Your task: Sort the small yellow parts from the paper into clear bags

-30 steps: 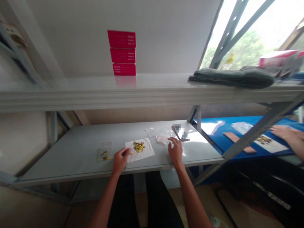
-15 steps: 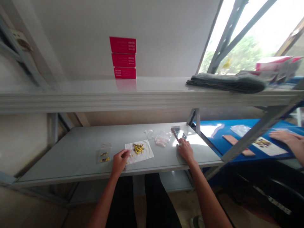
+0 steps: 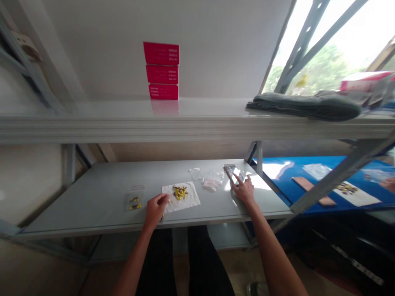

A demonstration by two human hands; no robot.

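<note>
My left hand [image 3: 156,206] rests by the left edge of a white cloth or paper sheet [image 3: 194,198], its fingers curled together; whatever they may hold is hidden. A pile of small yellow and dark brown pieces [image 3: 180,193] lies on the sheet. With fingers spread, my right hand [image 3: 244,190] reaches over a phone [image 3: 237,174] whose screen is lit, a fingertip at the glass. Left of my left hand lies a clear zip bag [image 3: 135,200] holding yellow and dark pieces.
Clear plastic bags [image 3: 212,181] lie between the sheet and the phone. Overhead, a shelf [image 3: 123,130] carries red boxes [image 3: 162,74] and folded grey cloth [image 3: 304,106]. At right, a blue table [image 3: 279,166] holds a pinkish phone-like slab [image 3: 313,191]; another person's hand [image 3: 388,185] is there.
My right hand has moved slightly right and its fingers have spread, uncovering more of the phone, whose screen now shows brighter. My left hand stays put. The other person's hand has moved right.
</note>
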